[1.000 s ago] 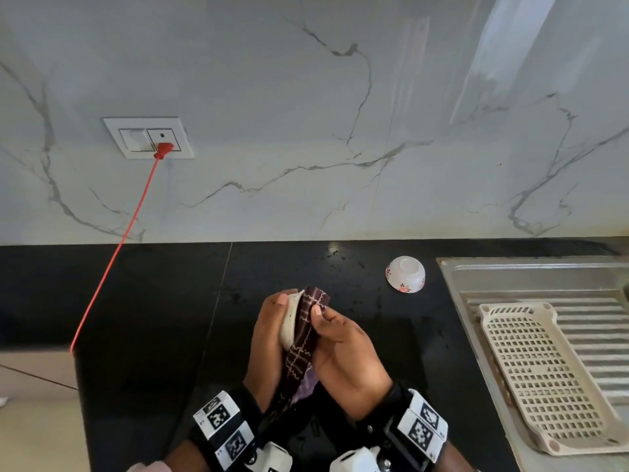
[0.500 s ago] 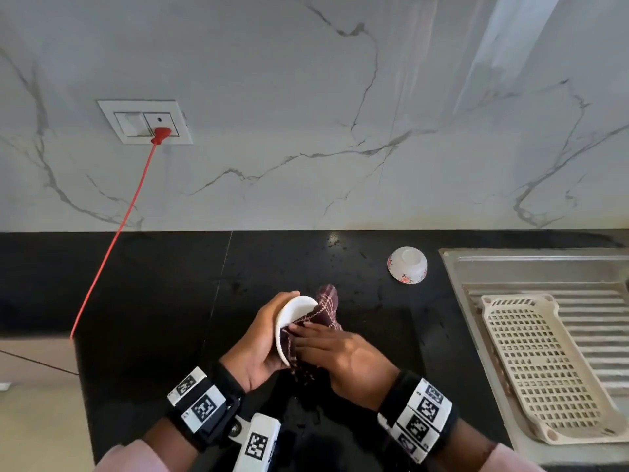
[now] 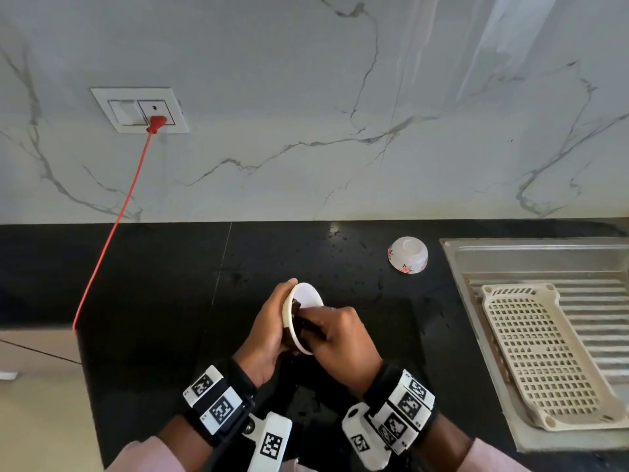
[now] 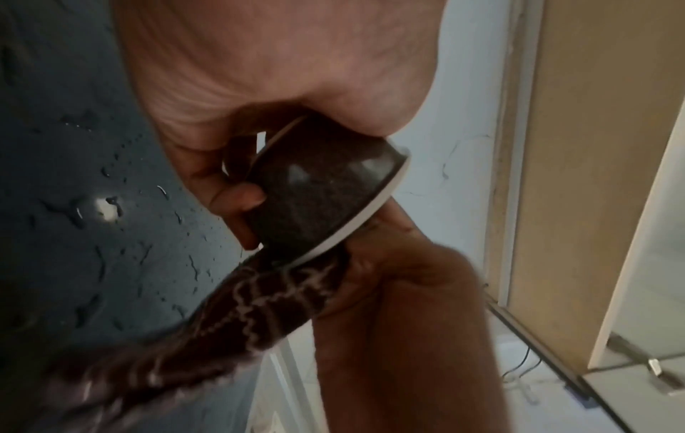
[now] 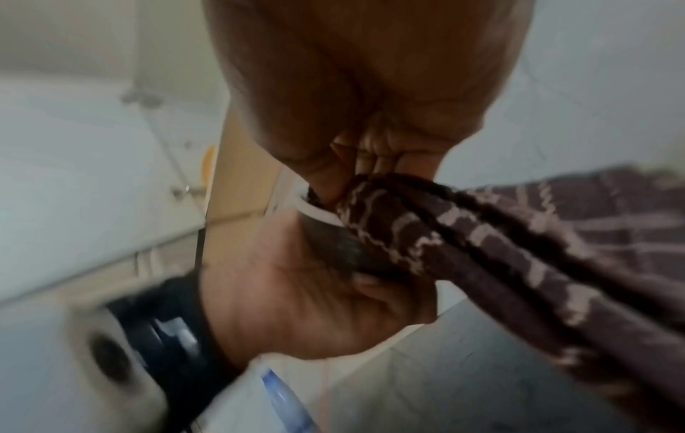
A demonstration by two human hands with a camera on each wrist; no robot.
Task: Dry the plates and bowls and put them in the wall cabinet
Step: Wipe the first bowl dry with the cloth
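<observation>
Far left on the veined marble-look wall: white switch plate (image 3: 139,110), red plug (image 3: 156,123), thin red cord (image 3: 112,229) running taut down to the counter edge. Black polished counter (image 3: 153,284), speckled with water droplets.

Centre, above the counter: left hand (image 3: 269,332) cups a small round bowl (image 3: 304,316) from behind, fingers curled round its dark, glossy outer wall, thumb at the white rim (left wrist view shows the wall clearly, smooth with a pale lip). Bowl is tilted on edge, white interior facing right. Right hand (image 3: 337,338) has its fingers bunched, gripping a dark brown woven cloth (image 4: 259,296) with pale zigzag check lines, pushed into the bowl's mouth; the rest of the cloth trails downward in thick folds.

Right of the hands: second bowl (image 3: 407,255), white with small red flowers, upside down on the counter, well apart. Far right: ribbed steel drainboard (image 3: 510,257) holding a cream perforated plastic tray (image 3: 541,356), rectangular, rounded corners.
</observation>
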